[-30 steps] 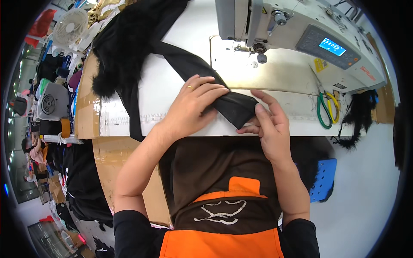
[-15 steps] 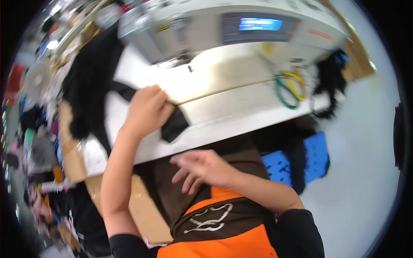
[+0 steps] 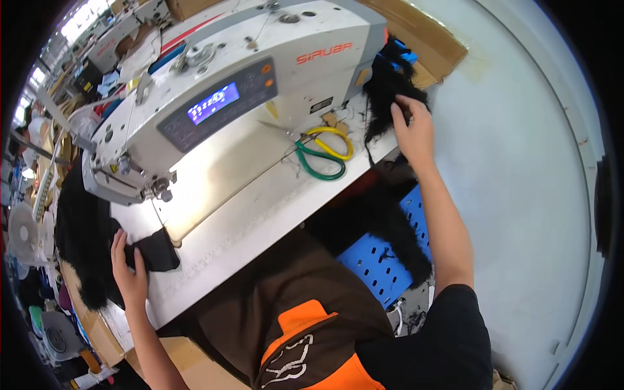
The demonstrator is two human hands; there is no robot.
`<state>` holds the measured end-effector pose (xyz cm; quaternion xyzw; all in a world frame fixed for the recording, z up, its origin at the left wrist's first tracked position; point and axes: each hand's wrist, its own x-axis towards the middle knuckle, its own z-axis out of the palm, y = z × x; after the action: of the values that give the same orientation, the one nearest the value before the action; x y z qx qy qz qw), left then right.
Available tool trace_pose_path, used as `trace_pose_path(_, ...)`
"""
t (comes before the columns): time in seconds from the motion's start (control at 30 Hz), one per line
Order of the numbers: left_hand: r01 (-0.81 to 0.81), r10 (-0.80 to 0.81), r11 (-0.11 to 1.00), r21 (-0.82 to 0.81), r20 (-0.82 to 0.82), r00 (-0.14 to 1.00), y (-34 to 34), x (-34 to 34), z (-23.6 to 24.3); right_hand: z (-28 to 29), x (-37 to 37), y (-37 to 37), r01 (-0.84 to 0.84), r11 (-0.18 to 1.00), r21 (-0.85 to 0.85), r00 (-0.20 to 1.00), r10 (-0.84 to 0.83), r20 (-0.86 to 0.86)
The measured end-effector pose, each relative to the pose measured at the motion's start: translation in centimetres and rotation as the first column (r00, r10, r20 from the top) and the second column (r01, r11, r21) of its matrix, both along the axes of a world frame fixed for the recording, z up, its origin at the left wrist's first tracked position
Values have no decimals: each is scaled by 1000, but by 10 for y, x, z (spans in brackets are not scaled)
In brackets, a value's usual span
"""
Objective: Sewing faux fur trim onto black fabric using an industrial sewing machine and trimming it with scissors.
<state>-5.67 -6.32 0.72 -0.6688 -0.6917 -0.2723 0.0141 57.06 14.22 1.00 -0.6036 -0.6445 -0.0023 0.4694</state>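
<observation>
My left hand (image 3: 131, 276) rests at the left end of the white sewing table, fingers stretched and thumb apart, touching a small flat piece of black fabric (image 3: 158, 251). The fabric lies below and left of the needle area of a white sewing machine (image 3: 286, 71). Over at the right end of the table, my right hand (image 3: 415, 130) reaches onto a heap of black furry fabric (image 3: 389, 88). Its thumb and fingers are parted at the heap, and no piece is gripped between them. Scissors (image 3: 323, 153) with one yellow and one green handle lie left of this hand.
A larger black furry piece (image 3: 81, 227) hangs at the table's left end. Below the table, a blue perforated panel (image 3: 374, 270) has black furry fabric on it. Cardboard (image 3: 422, 39) stands behind the heap, beside a pale wall (image 3: 513, 162).
The view has swung to the right. My right hand has moved from in front of my apron to the furry heap. My left hand, gripping the black fabric before, now lies with fingers spread beside it.
</observation>
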Motion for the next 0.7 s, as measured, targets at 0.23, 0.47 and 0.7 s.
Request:
trace_pose_path(0.23,89,-80,989,114,-82,993,-14,41,19,-4,6,55,324,945,39,858,-311,408)
trace_pose_path(0.47,88,-80,993,74,-115,990,-13,79,22,-3,10,81,320,916,-242,787,-115,606)
trace_pose_path(0.7,88,-82,992,93,-63,995,-9,87,25,33,35,117,158,950,-271,968,-94,232)
